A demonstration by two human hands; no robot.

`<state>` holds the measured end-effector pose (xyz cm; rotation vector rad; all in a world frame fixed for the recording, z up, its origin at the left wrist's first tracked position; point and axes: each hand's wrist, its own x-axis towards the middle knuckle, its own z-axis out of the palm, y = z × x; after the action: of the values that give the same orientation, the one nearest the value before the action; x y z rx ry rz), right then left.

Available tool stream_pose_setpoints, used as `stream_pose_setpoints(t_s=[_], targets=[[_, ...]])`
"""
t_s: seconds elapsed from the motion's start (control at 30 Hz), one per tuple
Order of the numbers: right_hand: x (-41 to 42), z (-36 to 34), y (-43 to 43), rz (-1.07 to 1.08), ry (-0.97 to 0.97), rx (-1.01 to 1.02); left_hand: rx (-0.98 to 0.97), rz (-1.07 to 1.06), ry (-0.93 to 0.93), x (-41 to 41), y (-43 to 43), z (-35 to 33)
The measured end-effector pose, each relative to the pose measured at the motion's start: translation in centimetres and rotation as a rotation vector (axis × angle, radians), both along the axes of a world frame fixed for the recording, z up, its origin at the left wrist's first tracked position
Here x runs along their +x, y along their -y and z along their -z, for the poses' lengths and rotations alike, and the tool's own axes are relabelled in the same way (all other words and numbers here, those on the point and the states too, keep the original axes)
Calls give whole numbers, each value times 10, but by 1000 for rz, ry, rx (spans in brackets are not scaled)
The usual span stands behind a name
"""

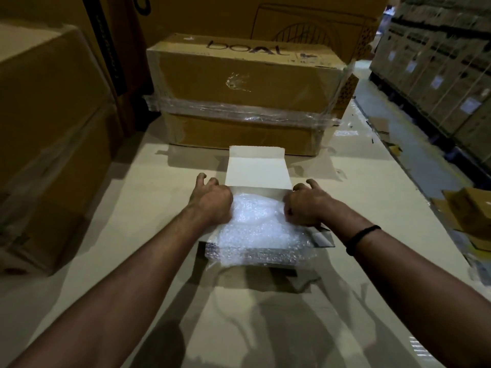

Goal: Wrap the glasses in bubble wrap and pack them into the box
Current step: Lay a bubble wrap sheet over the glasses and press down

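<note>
Head view shows your left hand and right hand curled over opposite ends of the bubble-wrap bundle, thumbs against the wrap. The fingertips are tucked out of sight, so you cannot tell how deep they reach. The glasses are hidden inside the wrap, and the bundle sits in the mouth of the white box, bulging above its near wall, so it looks only partly seated. To finish the step well, press down evenly with both palms rather than squeezing inward, and let the wrap compress instead of the glass. Slide your fingers out along the end walls once the bundle drops. Just beyond your fingertips the lid flap lies open and flat, so mind its crease. Beside your right fingers a side flap sticks outward and could fold under. Past the lid the stacked cartons block forward reach. Outside both sets of fingers the work surface gives room to shift the box.
</note>
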<state>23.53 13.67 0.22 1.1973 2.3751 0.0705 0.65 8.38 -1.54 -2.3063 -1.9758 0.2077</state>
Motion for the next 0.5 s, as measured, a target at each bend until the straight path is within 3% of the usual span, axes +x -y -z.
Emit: stream_pose_setpoints(t_s=[0.2,0.33,0.5], targets=[[24,-11,4,28,-277,-19,90,9,199,-13,12,-7],[19,-10,17,7,-108,-85,-74,75,98,-10,23,-9],[8,-8,22,25,-63,-25,-26,39,-28,5,27,-8]])
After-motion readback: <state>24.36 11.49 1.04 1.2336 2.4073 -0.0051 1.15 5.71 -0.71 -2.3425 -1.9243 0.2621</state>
